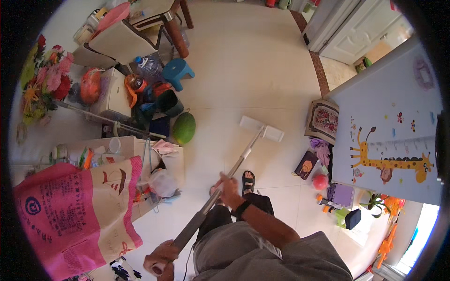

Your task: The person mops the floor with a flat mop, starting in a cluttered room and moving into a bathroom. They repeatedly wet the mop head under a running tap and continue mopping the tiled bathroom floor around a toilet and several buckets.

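Observation:
A flat mop slants from the lower left up toward the middle of the floor. Its white rectangular head (273,133) rests on the pale tiles ahead of my feet, joined to a grey pole (197,219). Round the thick top end of the pole, my left hand (162,257) is closed. Farther down, my right hand (229,191) wraps the thinner part of the shaft, with a dark band on that wrist. Fingers of both hands are curled about the mop. My sandalled foot (248,181) stands just right of the pole.
Left of the mop are a watermelon (183,128), a blue stool (177,73), a dark bin (169,103) and a pink bag (75,220). On the right lie a book-like box (306,165), a pink ball (320,181) and a folded rug (322,121) by a white panel (384,140).

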`<state>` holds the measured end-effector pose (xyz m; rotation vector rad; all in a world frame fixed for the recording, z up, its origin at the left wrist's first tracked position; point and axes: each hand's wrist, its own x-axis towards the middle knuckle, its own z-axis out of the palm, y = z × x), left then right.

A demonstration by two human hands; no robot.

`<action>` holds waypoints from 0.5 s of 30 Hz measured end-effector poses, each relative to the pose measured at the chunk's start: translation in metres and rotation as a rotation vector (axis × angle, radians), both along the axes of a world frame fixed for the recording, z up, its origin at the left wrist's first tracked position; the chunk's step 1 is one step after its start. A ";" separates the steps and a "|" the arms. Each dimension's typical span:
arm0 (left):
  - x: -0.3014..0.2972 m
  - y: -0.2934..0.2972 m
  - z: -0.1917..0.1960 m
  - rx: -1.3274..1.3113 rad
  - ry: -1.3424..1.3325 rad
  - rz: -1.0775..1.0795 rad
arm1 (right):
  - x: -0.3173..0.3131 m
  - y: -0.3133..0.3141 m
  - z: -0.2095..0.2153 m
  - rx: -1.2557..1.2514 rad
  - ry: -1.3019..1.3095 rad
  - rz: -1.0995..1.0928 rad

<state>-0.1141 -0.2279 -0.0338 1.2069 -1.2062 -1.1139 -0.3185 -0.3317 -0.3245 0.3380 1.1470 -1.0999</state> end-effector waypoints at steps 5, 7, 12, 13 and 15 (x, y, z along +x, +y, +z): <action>0.061 0.026 0.040 -0.105 -0.057 0.008 | 0.080 0.073 0.002 -0.894 0.936 0.520; 0.072 0.027 0.043 -0.148 -0.083 -0.027 | 0.101 0.086 -0.006 -0.777 0.725 0.503; 0.067 0.010 0.026 -0.141 -0.044 -0.072 | 0.119 0.066 -0.028 -0.344 0.364 0.342; 0.061 0.004 0.021 -0.108 -0.032 -0.070 | 0.102 0.055 -0.031 -0.547 0.645 0.432; 0.043 -0.012 0.008 -0.019 -0.016 -0.066 | 0.079 0.023 -0.036 -0.009 0.008 0.131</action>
